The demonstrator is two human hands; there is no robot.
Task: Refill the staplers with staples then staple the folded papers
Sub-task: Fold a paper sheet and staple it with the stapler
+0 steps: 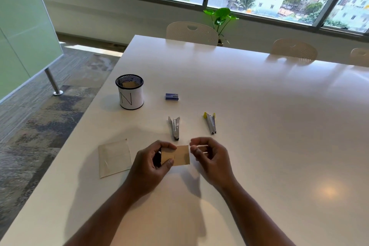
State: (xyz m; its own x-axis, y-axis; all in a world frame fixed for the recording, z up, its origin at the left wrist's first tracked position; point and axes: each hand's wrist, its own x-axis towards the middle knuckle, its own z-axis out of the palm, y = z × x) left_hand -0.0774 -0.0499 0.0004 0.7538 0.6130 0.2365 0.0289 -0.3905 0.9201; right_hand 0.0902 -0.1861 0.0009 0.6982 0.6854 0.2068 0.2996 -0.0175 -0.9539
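**Tan paper pinched, staplers just beyond**

Tan folded paper (177,155) pinched at its left end between thumb and fingers of the left hand (153,163), lifted just above the desk (259,116), long axis running left to right. Something dark tucked behind those left fingers, too hidden to name. Right hand (207,156) just beside the paper's right edge, fingers curled round a thin pale strip, probably staples, though too small to tell for sure.

Larger pale folded sheet (114,158) lying flat near the desk's left edge, beside the left wrist. Directly past the paper: grey stapler (174,128), lengthwise pointing away toward the far edge, near end almost touching the left fingertips. Yellow-tipped stapler (210,123) further right, tilted slightly, closer to the right hand. Judging by that, grey stapler the shorter reach for either hand.

Beyond them, blue staple box (172,96) mid-desk, and mesh cup (129,92) marked N toward the left edge, more tan paper inside.
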